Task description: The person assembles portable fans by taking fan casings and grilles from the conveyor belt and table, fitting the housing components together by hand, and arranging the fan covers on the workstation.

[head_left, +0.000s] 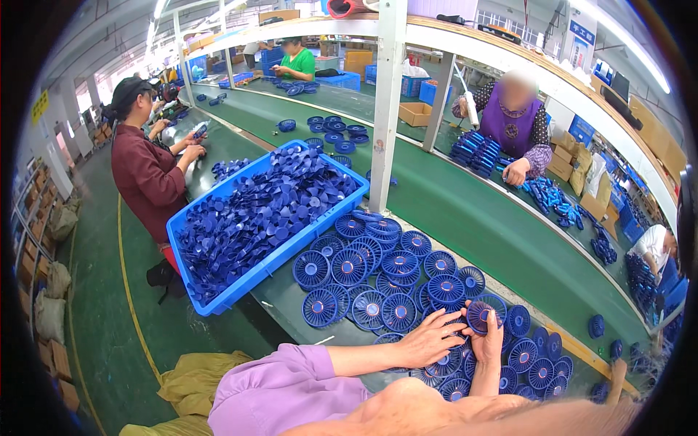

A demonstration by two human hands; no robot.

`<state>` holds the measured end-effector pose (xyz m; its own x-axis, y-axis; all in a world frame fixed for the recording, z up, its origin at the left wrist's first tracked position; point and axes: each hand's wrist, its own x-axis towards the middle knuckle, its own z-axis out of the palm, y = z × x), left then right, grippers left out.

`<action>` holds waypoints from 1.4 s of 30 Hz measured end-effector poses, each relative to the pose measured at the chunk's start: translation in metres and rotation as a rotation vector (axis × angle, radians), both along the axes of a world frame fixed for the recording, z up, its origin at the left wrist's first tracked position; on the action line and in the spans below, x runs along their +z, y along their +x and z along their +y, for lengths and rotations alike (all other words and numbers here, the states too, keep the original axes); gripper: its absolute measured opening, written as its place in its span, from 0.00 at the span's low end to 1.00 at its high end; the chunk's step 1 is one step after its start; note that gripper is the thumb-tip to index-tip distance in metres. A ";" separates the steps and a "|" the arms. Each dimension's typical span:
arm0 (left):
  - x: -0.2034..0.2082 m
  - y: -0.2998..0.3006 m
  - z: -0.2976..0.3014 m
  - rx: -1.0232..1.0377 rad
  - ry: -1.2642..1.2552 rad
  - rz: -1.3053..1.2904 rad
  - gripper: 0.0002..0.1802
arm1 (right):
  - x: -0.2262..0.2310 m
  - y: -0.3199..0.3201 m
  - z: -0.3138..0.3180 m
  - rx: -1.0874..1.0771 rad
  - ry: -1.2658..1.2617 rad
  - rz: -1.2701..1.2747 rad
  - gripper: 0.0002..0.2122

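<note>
My right hand (486,343) is closed on a round blue fan grille (480,317), with the thumb lying across its face. Beside it my left hand (430,340) has its fingers stretched out toward that grille, over the pile; whether a fingertip touches the held piece is hard to make out. Many similar blue fan grilles (367,309) lie flat and overlapping on the dark green table around both hands. More of these grilles (540,372) spread to the right of my right hand.
A large blue tub (251,285) heaped with small blue fan blades (262,200) stands left of the grilles. Behind runs a green conveyor belt (465,218), with a white post (387,109) beside it. Co-workers sit at the left (145,171) and across the belt (515,123).
</note>
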<state>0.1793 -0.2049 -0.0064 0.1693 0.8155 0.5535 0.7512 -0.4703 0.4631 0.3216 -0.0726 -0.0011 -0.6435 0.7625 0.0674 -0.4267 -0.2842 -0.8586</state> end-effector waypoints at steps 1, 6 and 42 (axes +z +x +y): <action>0.000 0.000 0.000 0.000 0.000 -0.001 0.22 | 0.001 0.000 0.000 -0.003 0.001 -0.003 0.21; 0.001 0.000 0.000 -0.005 -0.006 -0.008 0.21 | 0.001 0.000 -0.001 -0.005 0.001 -0.004 0.21; 0.004 0.000 -0.001 0.001 -0.001 0.004 0.21 | 0.000 0.000 0.000 0.003 -0.009 0.009 0.21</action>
